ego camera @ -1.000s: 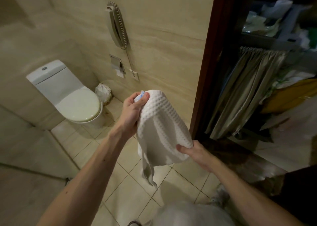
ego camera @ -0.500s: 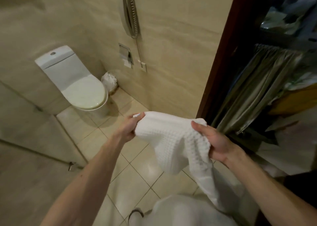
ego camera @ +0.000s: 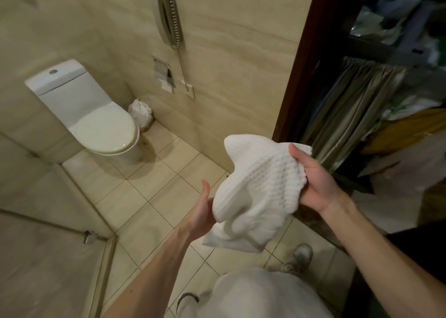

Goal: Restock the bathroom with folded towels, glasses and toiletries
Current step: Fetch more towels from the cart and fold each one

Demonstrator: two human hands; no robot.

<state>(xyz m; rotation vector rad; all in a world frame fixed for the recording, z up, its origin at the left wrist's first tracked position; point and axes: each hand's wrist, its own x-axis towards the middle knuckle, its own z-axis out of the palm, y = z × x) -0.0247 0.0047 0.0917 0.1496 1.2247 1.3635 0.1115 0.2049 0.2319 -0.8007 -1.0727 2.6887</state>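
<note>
A white waffle-weave towel (ego camera: 260, 185) was found bunched and unfolded, held in mid-air above the tiled floor (ego camera: 149, 197), just before the dark door frame (ego camera: 296, 64). The right hand (ego camera: 316, 182) was clamped on its upper edge. The left hand (ego camera: 201, 212) was laid against its lower left side, thumb straight; the fingers were hidden by cloth, so no grip could be determined. A closed toilet (ego camera: 103, 124), a lined bin (ego camera: 141, 112) beside it and a wall phone (ego camera: 169, 15) were noted on the left, and a curtained cart (ego camera: 350, 105) beyond the frame.
</note>
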